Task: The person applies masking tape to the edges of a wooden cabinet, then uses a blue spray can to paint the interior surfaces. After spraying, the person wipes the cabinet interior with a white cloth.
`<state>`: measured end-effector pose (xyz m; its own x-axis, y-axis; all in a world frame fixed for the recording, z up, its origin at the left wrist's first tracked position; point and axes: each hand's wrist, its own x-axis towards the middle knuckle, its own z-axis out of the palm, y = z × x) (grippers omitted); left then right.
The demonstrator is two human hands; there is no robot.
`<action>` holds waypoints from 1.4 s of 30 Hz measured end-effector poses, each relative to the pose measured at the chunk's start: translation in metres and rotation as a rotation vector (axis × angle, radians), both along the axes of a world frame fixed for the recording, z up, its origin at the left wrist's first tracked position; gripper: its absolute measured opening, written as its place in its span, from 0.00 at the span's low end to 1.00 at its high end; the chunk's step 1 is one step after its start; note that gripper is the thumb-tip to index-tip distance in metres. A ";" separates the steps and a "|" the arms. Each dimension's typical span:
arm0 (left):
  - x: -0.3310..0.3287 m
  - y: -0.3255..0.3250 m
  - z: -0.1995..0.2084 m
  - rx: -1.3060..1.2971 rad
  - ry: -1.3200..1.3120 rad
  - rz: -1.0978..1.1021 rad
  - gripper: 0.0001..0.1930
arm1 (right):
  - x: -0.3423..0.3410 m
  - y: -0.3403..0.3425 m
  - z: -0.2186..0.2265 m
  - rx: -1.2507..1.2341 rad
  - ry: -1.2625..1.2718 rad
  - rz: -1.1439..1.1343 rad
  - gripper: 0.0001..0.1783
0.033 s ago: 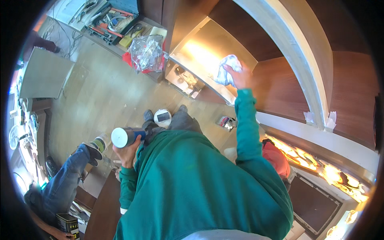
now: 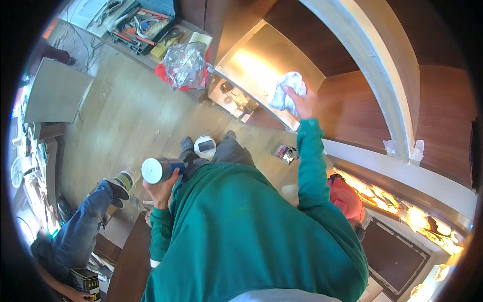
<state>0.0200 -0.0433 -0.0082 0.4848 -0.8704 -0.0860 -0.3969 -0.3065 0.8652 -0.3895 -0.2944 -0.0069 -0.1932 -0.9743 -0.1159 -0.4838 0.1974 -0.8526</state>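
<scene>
My left hand (image 2: 160,192) is wrapped round a can (image 2: 155,171), blue-sided with a pale round end that faces up toward me, held tilted beside my left hip. My right hand (image 2: 303,102) reaches forward with a crumpled white cloth (image 2: 289,90) bunched in its fingers. Behind the cloth is a lit shelf recess (image 2: 274,50) of wood-look panels. I cannot tell whether the cloth touches the panel beyond it.
A curved pale frame edge (image 2: 370,65) arches over the recess. An open toolbox (image 2: 143,27) and a clear plastic bag (image 2: 185,65) lie on the far-left counter. Between my feet stands a white round tub (image 2: 205,147). Another person's jeans-clad leg (image 2: 83,231) stretches in at lower left.
My right hand and the cloth have shifted slightly down and to the right. The left hand stays nearly still with the can.
</scene>
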 end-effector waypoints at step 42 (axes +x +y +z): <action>-0.143 0.055 -0.230 0.293 0.400 0.342 0.34 | 0.070 0.065 -0.456 0.952 -0.687 -0.251 0.31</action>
<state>-0.1233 0.0122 -0.2385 0.6134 -0.5835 -0.5322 0.1055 -0.6073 0.7874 -0.3194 -0.2297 -0.4629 0.0191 -0.3859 -0.9223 0.1567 0.9123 -0.3784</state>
